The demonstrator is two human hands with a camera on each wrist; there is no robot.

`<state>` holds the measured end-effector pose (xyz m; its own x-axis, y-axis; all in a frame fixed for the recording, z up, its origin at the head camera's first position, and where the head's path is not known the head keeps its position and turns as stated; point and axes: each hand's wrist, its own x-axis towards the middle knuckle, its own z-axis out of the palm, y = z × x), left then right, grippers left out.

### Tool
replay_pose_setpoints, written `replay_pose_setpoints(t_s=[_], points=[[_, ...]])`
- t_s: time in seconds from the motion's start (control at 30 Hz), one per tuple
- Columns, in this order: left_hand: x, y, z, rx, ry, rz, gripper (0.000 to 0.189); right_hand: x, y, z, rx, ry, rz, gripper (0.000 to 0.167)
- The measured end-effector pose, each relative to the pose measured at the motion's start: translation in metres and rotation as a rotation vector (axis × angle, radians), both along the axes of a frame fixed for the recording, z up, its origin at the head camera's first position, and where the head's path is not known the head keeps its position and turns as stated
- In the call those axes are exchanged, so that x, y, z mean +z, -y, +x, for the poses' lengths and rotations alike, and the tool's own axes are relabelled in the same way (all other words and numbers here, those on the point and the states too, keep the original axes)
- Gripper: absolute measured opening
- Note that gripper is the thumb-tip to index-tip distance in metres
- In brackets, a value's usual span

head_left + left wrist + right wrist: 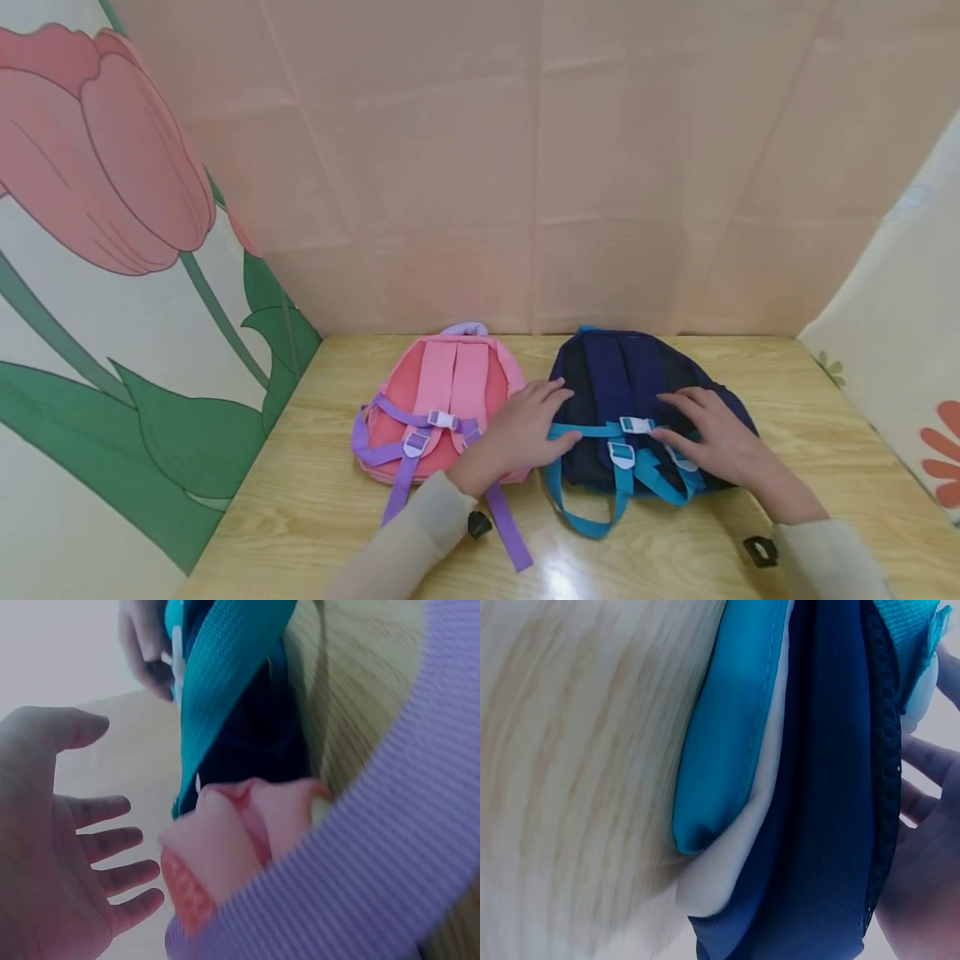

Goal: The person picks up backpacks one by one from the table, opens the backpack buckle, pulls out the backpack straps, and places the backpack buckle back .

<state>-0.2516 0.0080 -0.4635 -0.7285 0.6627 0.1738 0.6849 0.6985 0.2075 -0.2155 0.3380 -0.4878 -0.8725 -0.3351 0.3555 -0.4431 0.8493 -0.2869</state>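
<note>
A navy backpack (pixel 626 362) lies with its shoulder straps up, to the right of a pink backpack (pixel 435 367) with purple webbing. Across the navy straps runs a turquoise chest strap (pixel 592 430) with a white buckle (pixel 636 426). My left hand (pixel 525 425) hovers over the gap between the packs, near the navy pack's left edge. Its fingers are spread apart in the left wrist view and hold nothing. Over the navy pack's right side is my right hand (pixel 716 442), thumb close to the buckle and fingers extended; whether it touches is unclear.
Both packs are on a wood-grain table (pixel 300 467) against a pinkish-beige backdrop (pixel 487 167). Two small black objects, one beside the left sleeve (pixel 477 525) and one beside the right sleeve (pixel 832 554), lie near the front. A tulip-printed panel (pixel 112 167) borders the left side.
</note>
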Motion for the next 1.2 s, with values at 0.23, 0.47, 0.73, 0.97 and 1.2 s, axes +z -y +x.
replay_pose_setpoints(t_s=[0.23, 0.47, 0.73, 0.97, 1.2], points=[[-0.001, -0.017, 0.001, -0.022, -0.001, -0.004, 0.063, -0.001, 0.004, 0.001, 0.009, 0.017, -0.006, 0.053], [-0.004, -0.031, 0.002, -0.033, -0.011, -0.008, 0.061, -0.003, 0.009, 0.0, 0.022, 0.023, -0.014, 0.049], [-0.01, -0.047, 0.0, -0.028, 0.027, -0.009, 0.057, -0.003, 0.013, 0.001, 0.019, 0.08, -0.023, 0.049], [-0.014, -0.059, -0.002, -0.031, 0.032, 0.008, 0.052, -0.006, 0.015, -0.001, 0.043, 0.076, -0.031, 0.046], [-0.013, -0.07, -0.003, -0.034, 0.028, 0.044, 0.046, -0.007, 0.017, -0.004, 0.069, -0.004, -0.027, 0.041]])
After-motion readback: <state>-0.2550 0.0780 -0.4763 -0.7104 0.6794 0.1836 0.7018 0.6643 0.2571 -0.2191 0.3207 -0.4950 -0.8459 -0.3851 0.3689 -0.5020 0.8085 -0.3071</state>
